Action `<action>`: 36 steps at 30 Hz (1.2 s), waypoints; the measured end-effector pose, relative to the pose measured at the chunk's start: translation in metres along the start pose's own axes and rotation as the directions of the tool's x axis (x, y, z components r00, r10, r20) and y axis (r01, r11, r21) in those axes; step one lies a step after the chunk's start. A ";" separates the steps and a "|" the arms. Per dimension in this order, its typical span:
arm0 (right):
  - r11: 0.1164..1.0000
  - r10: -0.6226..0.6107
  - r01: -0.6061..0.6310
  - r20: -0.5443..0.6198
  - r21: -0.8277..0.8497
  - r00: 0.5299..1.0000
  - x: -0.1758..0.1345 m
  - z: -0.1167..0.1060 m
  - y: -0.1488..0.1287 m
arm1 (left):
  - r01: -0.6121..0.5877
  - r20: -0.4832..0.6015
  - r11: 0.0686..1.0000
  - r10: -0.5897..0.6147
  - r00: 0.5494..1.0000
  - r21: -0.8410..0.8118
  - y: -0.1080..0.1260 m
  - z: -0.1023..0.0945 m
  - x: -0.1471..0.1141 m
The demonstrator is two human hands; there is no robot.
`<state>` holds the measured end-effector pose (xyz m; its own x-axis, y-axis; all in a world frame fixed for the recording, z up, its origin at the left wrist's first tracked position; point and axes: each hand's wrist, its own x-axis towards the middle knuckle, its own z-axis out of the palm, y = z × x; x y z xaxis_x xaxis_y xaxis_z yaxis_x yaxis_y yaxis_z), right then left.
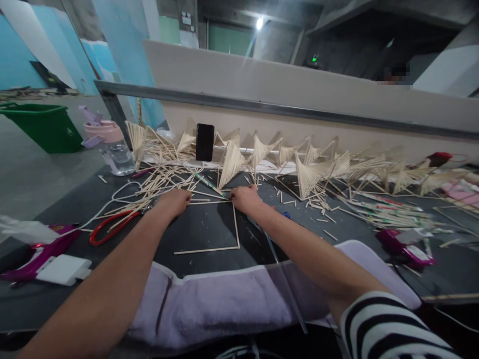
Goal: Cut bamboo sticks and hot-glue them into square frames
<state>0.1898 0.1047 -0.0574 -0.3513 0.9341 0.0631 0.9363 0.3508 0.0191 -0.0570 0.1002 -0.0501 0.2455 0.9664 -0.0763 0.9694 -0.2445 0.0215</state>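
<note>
Thin wooden sticks point(235, 224) lie on the dark table as three sides of a square, its left side open. My left hand point(175, 201) is closed, fingers curled at the left end of the top stick point(211, 202); its fingertips are partly hidden. At the top right corner, my right hand point(245, 198) pinches that stick where it meets the upright one. A green-patterned strip point(209, 184) slants just beyond the hands. Behind them stand fan-shaped twisted stick models point(231, 162) in a row.
Loose sticks point(160, 177) pile up beyond my left hand. Red-handled cutters or pliers point(112, 227), a magenta tool point(62, 249) and a water bottle point(116, 149) are on the left. A phone point(205, 142) stands upright behind. Another magenta tool point(406, 249) lies right. Purple cloth point(224, 304) covers the near edge.
</note>
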 end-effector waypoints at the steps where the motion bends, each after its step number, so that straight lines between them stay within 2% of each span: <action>1: 1.000 -0.002 0.002 -0.011 -0.001 1.000 0.001 0.000 -0.002 | -0.004 -0.001 1.000 0.004 1.000 0.001 0.000 0.000 0.000; 8: 0.997 -0.073 0.073 -0.033 -0.008 0.997 0.011 -0.006 -0.015 | -0.007 -0.016 1.000 0.007 1.000 -0.001 -0.003 0.003 0.002; 14: 0.973 -0.229 0.230 -0.049 0.018 0.972 -0.003 -0.002 -0.056 | 0.004 -0.021 1.000 -0.004 1.000 -0.002 0.000 0.002 0.001; 19: 0.973 -0.231 0.233 -0.130 -0.001 0.964 -0.012 0.008 -0.081 | 0.008 -0.025 1.000 -0.008 1.000 -0.003 0.002 0.001 -0.002; 36: 0.971 -0.237 0.236 -0.035 -0.036 0.971 -0.008 0.007 -0.078 | 0.019 -0.040 1.000 -0.020 0.999 -0.025 0.002 0.001 -0.003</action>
<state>0.1194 0.0705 -0.0660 -0.5629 0.8214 0.0920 0.8265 0.5587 0.0693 -0.0559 0.0969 -0.0507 0.2258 0.9735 -0.0367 0.9736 -0.2241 0.0445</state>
